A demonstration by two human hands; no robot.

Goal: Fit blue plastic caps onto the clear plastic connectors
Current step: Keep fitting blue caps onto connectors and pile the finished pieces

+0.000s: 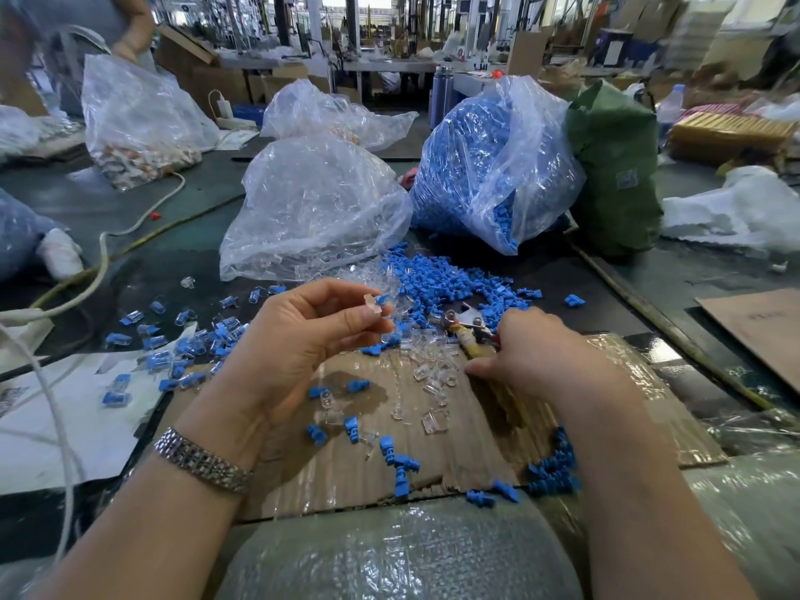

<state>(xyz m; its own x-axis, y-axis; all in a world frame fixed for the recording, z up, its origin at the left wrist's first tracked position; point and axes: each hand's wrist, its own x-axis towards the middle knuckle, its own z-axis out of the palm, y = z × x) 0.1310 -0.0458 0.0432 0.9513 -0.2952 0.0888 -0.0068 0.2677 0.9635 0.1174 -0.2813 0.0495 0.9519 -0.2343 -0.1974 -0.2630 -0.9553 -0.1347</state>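
**Caps and connectors spread across a crowded tabletop**

Blue plastic caps (459, 275) lie heaped at the middle of the dark tabletop (182, 236), spilling from a big clear bag of blue caps (485, 166) that stands behind them. Beside that bag on the left slumps a clear bag of connectors (316, 210), and a green sack (614, 166) stands on its right. Nearer the person, a worn sheet of cardboard (454, 443) covers the tabletop, with clear plastic connectors (433, 374) scattered over its middle and more loose caps along its near edge. To the left, finished pieces (182, 344), clear with blue ends, lie strewn beside white paper (78, 409) and a white cable (99, 270).

The left hand (298, 344), a metal watchband (201, 461) on its wrist, is raised above the cardboard, thumb and fingertips pinching one held connector (375, 307) with a blue cap at its tip. The right hand (537, 352) rests low on the cardboard among the clear connectors, fingers curled downward; whether it grips anything I cannot tell. A pair of pliers (465, 324) lies just beyond it.
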